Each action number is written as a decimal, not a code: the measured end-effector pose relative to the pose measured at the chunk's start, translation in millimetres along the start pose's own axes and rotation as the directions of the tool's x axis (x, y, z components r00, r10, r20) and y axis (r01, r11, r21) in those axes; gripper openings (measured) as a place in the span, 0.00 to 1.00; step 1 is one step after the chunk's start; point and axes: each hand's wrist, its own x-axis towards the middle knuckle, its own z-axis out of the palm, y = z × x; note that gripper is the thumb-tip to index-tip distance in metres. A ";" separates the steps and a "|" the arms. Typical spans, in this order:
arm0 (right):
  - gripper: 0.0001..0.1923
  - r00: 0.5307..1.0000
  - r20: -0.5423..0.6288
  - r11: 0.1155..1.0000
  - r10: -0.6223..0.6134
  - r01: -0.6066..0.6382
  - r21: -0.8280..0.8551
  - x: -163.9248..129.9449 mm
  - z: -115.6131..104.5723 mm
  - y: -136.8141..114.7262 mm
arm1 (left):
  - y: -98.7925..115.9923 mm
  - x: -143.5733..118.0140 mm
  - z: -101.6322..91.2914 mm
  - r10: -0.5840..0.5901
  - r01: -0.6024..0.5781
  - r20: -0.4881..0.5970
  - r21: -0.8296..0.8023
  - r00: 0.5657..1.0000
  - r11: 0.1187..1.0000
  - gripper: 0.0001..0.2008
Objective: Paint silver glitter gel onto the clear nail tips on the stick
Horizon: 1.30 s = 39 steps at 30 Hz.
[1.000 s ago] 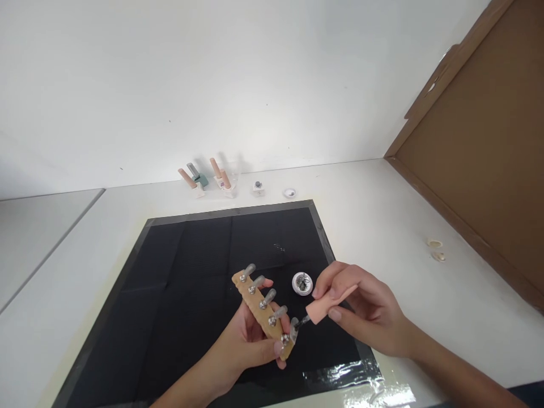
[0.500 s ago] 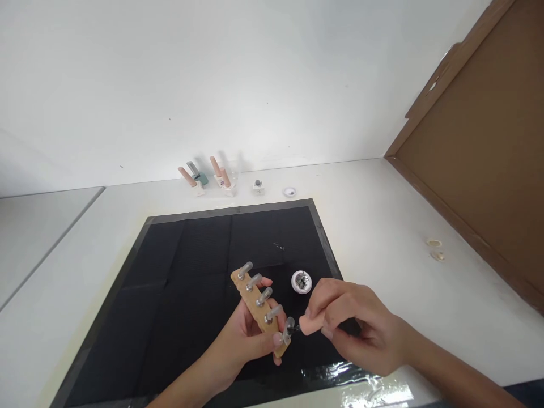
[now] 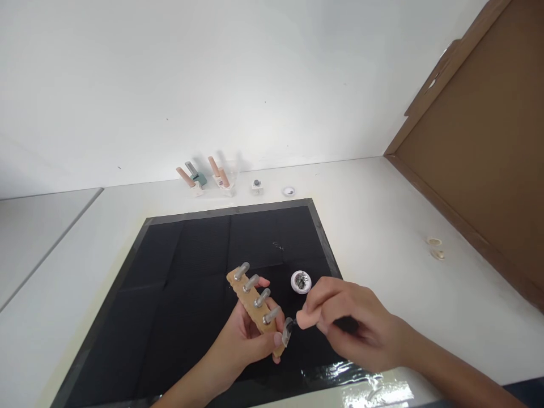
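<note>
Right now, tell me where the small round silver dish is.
In the head view, the small round silver dish sits on the black mat, just beyond the right hand and right of the wooden nail holder.

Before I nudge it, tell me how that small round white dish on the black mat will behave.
The small white dish looks shallow and light, so it would probably slide rather than tip on the black mat. The loose silvery bits inside may scatter if it is jolted.

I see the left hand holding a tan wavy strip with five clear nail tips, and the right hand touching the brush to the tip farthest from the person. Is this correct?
Not quite. In the head view, the right hand touches the small brush to the clear nail tip nearest the person, not the farthest. The left hand does hold the tan wavy strip with five tips.
</note>
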 end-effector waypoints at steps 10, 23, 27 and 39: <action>0.06 0.887 0.013 0.874 0.462 -0.457 0.164 -2.7 -0.3 0.2 | -1.1 -0.2 3.4 0.060 -0.059 -0.043 0.025 0.997 0.998 0.29; 0.07 0.988 -0.043 0.933 -0.148 0.125 -0.337 -1.9 12.5 7.9 | -1.5 0.0 5.1 0.078 -0.074 -0.062 0.064 0.995 0.995 0.28; 0.09 0.980 -0.009 0.884 -0.198 0.175 -0.433 -0.5 11.0 7.1 | -1.9 0.3 4.6 0.076 -0.072 -0.063 0.064 0.995 0.995 0.28; 0.05 0.994 0.021 0.964 -0.109 0.110 -0.241 2.4 5.6 3.9 | -12.6 -1.7 -2.7 0.179 -0.168 -0.053 0.166 0.982 0.972 0.26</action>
